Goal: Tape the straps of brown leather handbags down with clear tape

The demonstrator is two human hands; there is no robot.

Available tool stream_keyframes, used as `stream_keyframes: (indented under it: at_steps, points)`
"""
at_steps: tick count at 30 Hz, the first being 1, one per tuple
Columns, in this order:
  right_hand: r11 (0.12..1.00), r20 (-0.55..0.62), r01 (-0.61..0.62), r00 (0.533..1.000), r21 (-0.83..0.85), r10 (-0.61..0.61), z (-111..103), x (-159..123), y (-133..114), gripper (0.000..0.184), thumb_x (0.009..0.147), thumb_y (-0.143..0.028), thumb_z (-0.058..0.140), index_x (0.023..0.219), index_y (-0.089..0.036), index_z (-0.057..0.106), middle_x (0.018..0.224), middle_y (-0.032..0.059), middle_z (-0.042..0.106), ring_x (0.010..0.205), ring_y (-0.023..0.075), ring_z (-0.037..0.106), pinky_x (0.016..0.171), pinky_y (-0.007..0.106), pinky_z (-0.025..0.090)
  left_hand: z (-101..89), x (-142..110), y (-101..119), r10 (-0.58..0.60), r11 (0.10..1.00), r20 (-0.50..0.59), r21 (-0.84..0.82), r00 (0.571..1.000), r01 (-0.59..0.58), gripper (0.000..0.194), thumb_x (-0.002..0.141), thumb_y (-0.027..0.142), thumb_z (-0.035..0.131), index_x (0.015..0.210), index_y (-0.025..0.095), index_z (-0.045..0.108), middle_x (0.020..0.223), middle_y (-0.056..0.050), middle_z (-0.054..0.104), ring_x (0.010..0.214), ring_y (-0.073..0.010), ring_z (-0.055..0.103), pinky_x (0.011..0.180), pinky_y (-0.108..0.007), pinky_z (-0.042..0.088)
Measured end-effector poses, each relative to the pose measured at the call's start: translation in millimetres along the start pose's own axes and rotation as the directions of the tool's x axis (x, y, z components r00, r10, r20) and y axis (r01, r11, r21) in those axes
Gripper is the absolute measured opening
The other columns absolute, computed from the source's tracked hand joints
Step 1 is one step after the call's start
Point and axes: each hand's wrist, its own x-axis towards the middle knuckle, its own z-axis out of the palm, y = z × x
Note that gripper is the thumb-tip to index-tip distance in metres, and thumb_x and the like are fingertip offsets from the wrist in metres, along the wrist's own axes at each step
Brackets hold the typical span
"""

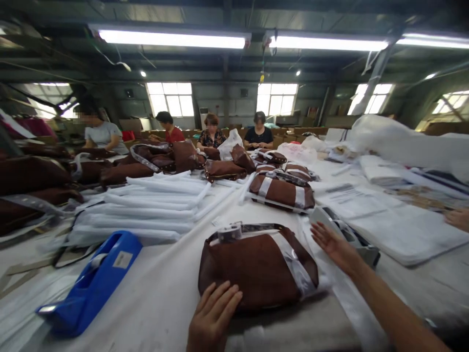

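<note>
A brown handbag point(256, 266) lies on the white-covered table in front of me. A band of white wrapping point(293, 261) runs around its right side, and its strap with a wrapped buckle point(229, 232) lies along the top. My left hand point(216, 313) rests on the bag's lower left corner, fingers stretched out. To the right of the bag, my right hand point(335, 247) is held with its fingers extended and nothing in it. Beside that hand stands a grey tape dispenser point(346, 230), partly hidden by my hand and forearm.
A blue tape dispenser point(93, 281) stands at left, before stacked white rolled wrapping strips point(146, 205). Another banded brown bag point(282, 190) lies beyond mine. More brown bags point(146, 164) are heaped farther back. White sheets point(403, 230) lie at right, near another person's hand point(458, 217). Several people sit across.
</note>
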Motion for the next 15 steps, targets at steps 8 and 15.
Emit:
stream_keyframes:
  at_steps: [8, 15]
  points:
    - [0.767, 0.611, 0.543, 0.748, -0.341, -0.258, 112, -17, -63, 0.034, 0.093, -0.045, 0.052, 0.108, -0.025, 0.075, 0.11, 0.0051, 0.075, 0.101, 0.0235, 0.069, 0.094, 0.034, 0.052, -2.7, -2, 20, -0.094, 0.995, 0.094, 0.021, 0.991, 0.093, 0.044, 0.094, 0.003, 0.044, 0.123, 0.026, 0.066, 0.119, 0.002, 0.073, 0.116, -0.0136, 0.066, 0.107, -0.032, 0.049]
    - [0.572, 0.785, 0.617, 0.615, -0.541, 0.08, 219, 1, -45, 0.026, 0.089, -0.031, 0.055, 0.086, -0.021, 0.078, 0.093, 0.011, 0.077, 0.09, 0.0266, 0.071, 0.085, 0.035, 0.052, -4.9, -2, 21, -0.069, 0.997, 0.068, 0.034, 0.995, 0.067, 0.042, 0.096, 0.005, 0.043, 0.124, 0.026, 0.066, 0.119, 0.001, 0.074, 0.115, -0.0132, 0.066, 0.109, -0.033, 0.048]
